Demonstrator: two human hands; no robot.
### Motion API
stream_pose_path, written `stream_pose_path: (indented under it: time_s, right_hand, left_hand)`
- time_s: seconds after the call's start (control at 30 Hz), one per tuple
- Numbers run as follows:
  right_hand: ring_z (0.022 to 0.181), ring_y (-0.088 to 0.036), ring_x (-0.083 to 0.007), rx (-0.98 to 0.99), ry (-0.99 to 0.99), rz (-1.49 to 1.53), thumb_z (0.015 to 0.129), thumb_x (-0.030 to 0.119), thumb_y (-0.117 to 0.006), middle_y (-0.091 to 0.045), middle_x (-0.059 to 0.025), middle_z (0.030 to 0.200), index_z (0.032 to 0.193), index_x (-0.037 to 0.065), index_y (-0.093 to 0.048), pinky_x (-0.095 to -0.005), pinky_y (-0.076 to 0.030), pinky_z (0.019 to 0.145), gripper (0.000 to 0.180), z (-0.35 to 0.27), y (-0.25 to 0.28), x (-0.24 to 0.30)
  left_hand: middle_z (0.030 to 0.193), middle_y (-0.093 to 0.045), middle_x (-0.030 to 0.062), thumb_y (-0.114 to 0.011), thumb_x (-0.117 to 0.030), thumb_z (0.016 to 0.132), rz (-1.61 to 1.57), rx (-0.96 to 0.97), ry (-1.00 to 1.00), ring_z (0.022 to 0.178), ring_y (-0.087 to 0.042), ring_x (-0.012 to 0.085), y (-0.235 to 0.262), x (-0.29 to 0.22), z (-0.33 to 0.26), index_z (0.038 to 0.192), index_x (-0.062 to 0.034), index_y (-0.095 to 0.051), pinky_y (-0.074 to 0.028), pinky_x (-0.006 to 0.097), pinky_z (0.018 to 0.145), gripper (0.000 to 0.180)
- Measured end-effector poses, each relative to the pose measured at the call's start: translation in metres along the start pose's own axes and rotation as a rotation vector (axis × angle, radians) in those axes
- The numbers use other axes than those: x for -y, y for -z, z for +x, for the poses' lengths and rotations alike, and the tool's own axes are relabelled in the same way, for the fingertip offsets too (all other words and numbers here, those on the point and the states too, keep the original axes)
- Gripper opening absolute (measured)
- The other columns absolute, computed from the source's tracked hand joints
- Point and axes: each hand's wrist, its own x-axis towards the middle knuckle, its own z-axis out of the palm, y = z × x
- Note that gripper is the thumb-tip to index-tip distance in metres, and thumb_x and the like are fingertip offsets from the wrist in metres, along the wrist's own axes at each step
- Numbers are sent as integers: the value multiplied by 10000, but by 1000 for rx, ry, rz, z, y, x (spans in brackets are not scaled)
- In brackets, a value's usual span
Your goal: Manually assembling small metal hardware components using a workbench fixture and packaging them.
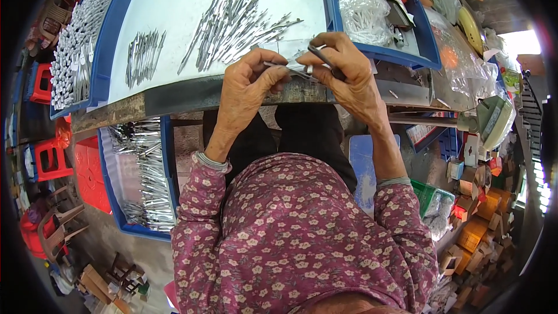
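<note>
My left hand (247, 87) is closed in a pinch on one end of a thin silver metal piece (300, 74) above the table's near edge. Close beside it on the right, my right hand (356, 78) is curled round a dark-handled tool (326, 61). Its fingertips meet the other end of the metal piece, and a small white bit shows there. The tool's working end is too small to make out. Beyond my hands, a fanned pile of slim silver pieces (224, 32) lies on the white table surface (168, 0), with a smaller bunch (144, 57) to its left.
A blue tray (114, 35) of white-tipped pieces stands at the left. The right-hand blue tray (401, 55) holds plastic bags. Below the table edge, another blue tray (170, 168) contains many silver pieces. Red stools (49, 160) are at far left; a green lamp-like device (494, 119) is at right.
</note>
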Motion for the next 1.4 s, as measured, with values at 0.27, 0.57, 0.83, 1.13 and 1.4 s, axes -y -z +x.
stream_pose_path:
  time_s: [0.27, 0.57, 0.83, 1.13, 1.4]
  right_hand:
    - [673, -553, -254, 68, 153, -234, 673, -70, -591, -537, -81, 716, 1028, 89, -579, -342, -435, 562, 389, -6, -3, 11]
    - [606, -531, -237, 60, 281, -385, 598, -59, -584, -539, -68, 673, 981, 54, -561, -341, -421, 518, 400, -9, -3, 14]
    - [616, -536, -228, 107, 278, -433, 606, -45, -589, -546, -65, 687, 1006, 58, -566, -337, -428, 527, 413, -12, -5, 12]
    - [613, -539, -226, 133, 252, -452, 612, -24, -599, -526, -64, 664, 1000, 61, -575, -336, -430, 528, 398, -13, -4, 11]
    - [656, -537, -216, 181, 270, -522, 629, -15, -587, -518, -52, 692, 1012, 68, -581, -326, -435, 555, 392, -13, -3, 11]
  left_hand:
    - [715, -627, 64, -546, -162, 892, -179, 17, 4, 601, -561, 77, 3, 6, 1, 944, 24, -577, -460, 183, 550, 196]
    - [711, -617, 72, -522, -202, 907, -216, 37, -8, 602, -558, 87, 4, 7, 1, 932, 22, -574, -464, 195, 562, 231]
    - [712, -611, 66, -520, -216, 910, -206, 50, -5, 610, -551, 86, 2, 9, 1, 931, 20, -575, -459, 196, 570, 243]
    - [709, -610, 64, -520, -214, 909, -217, 55, 4, 606, -548, 85, 1, 14, 2, 928, 16, -579, -453, 192, 561, 238]
    - [698, -604, 59, -522, -211, 909, -200, 32, -3, 592, -545, 85, 0, 17, 3, 914, 19, -580, -450, 188, 550, 237]
